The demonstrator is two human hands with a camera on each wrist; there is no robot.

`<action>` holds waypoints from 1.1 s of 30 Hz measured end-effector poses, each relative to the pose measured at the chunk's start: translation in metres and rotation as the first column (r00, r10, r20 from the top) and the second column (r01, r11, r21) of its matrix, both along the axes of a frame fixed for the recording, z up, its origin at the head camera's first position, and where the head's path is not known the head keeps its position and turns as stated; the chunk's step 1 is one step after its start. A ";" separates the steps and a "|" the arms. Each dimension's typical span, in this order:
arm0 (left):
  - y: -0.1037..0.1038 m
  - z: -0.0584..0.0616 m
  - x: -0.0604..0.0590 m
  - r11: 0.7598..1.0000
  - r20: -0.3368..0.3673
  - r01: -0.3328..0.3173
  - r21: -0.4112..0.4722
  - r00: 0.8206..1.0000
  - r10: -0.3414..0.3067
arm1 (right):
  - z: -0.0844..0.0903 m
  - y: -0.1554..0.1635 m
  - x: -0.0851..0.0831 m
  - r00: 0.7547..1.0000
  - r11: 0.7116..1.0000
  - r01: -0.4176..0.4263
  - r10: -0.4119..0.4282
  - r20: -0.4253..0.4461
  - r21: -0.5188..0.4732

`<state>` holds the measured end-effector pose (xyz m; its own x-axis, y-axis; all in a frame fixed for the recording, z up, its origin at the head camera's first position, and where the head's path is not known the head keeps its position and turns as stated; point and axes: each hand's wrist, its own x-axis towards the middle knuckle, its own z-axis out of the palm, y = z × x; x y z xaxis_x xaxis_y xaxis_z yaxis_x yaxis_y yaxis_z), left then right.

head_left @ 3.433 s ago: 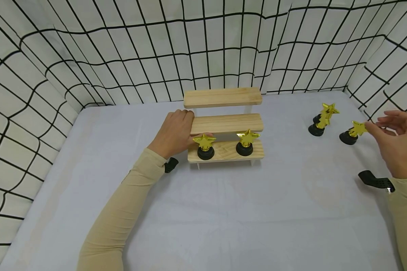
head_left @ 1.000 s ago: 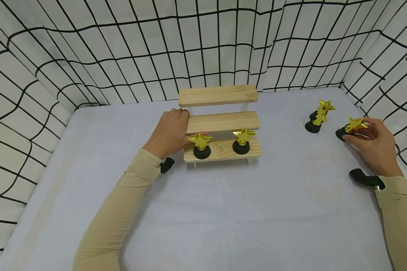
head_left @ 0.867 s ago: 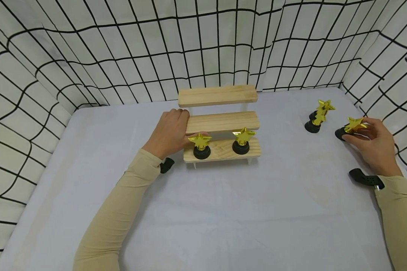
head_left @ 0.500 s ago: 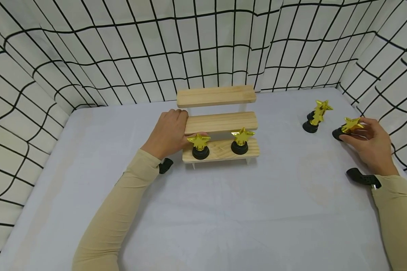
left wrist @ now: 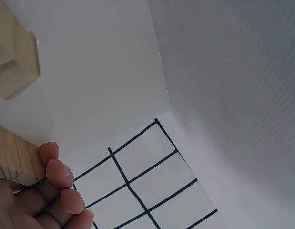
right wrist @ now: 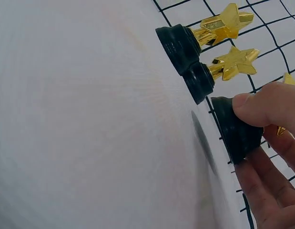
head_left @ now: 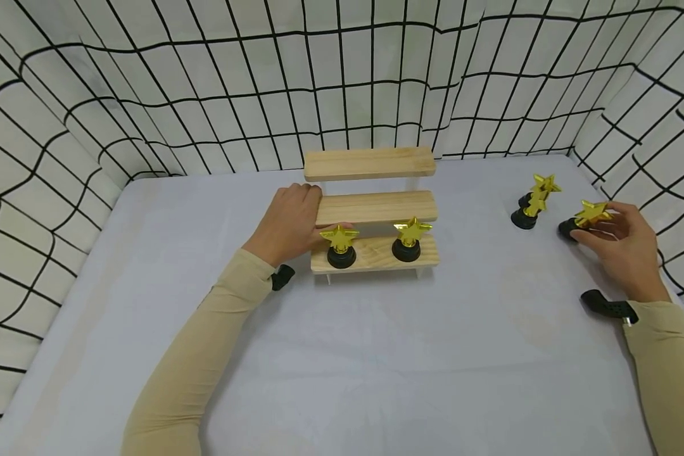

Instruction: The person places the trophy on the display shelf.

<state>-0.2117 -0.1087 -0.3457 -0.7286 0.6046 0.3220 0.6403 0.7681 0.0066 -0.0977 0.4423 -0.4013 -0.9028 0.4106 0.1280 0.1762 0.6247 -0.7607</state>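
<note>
A: Where is the trophy [head_left: 587, 218] being handled?

B: It is a gold star on a black base, on the bench [head_left: 376, 354] well to the right of the wooden stand [head_left: 373, 209]. The right hand [head_left: 624, 247] grips it, thumb and fingers [right wrist: 254, 107] pinching the base. In the right wrist view the base looks tipped off the bench, with a shadow beneath.

A: What is just beside it?

B: Two more trophies [head_left: 532, 201], close together, stand between it and the stand, nearer the trophy.

A: And the left hand [head_left: 291, 221]?

B: It rests against the left end of the stand's middle step, fingers [left wrist: 61, 174] curled over the wood edge, holding it.

A: What is on the stand?

B: It has three steps. The lowest carries two star trophies: one [head_left: 341, 246] just beside the left hand, another [head_left: 410, 239] toward the right end.

A: And around the stand?

B: White cloth with a black grid [head_left: 342, 82] walls the bench behind and on both sides.
</note>
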 end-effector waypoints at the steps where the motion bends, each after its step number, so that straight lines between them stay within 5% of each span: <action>1: 0.000 0.000 0.000 1.000 0.002 -0.001 -0.002 1.000 0.001 | 0.001 -0.001 0.000 1.000 1.000 -0.005 0.005 -0.006 -0.002; 33: 0.001 0.001 0.001 1.000 0.009 -0.013 -0.017 1.000 0.013 | 0.042 -0.024 0.003 0.996 0.993 -0.038 0.047 -0.076 0.115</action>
